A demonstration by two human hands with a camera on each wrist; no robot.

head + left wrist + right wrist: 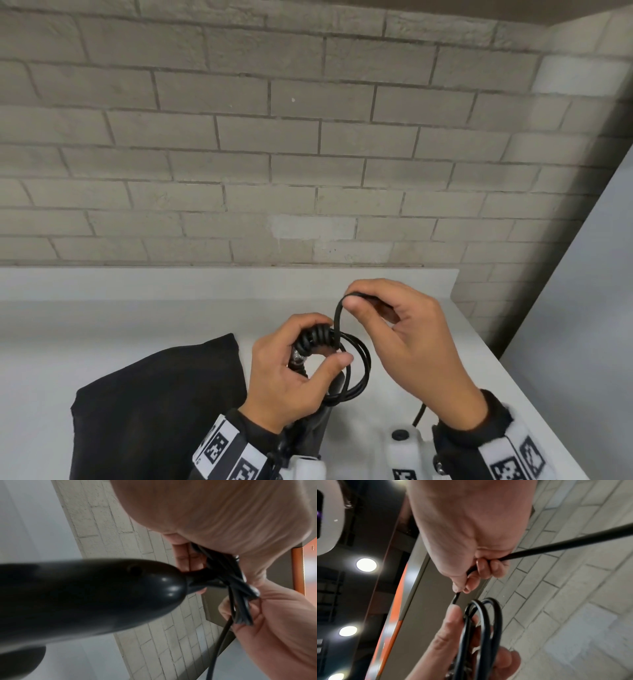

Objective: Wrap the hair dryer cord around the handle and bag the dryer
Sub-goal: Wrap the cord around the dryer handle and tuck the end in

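My left hand (pixel 327 344) grips the black hair dryer by the end of its handle (pixel 85 595), fingers curled over several tight cord coils, thumb pressing the looser loops (pixel 359 371). The dryer body (pixel 320 425) hangs mostly hidden under that hand. My right hand (pixel 351 298) is raised just right of it and pinches the black cord (pixel 556 545) between thumb and forefinger, lifting a strand above the coils. In the right wrist view the loops (pixel 485 622) lie against my left hand's fingers (pixel 450 635). A black cloth bag (pixel 154 411) lies flat on the counter to the left.
The white counter (pixel 137 318) runs along a pale brick wall (pixel 274 154) and ends at a right edge (pixel 513 370) near my right wrist. The loose tail of cord (pixel 419 414) drops below my right hand.
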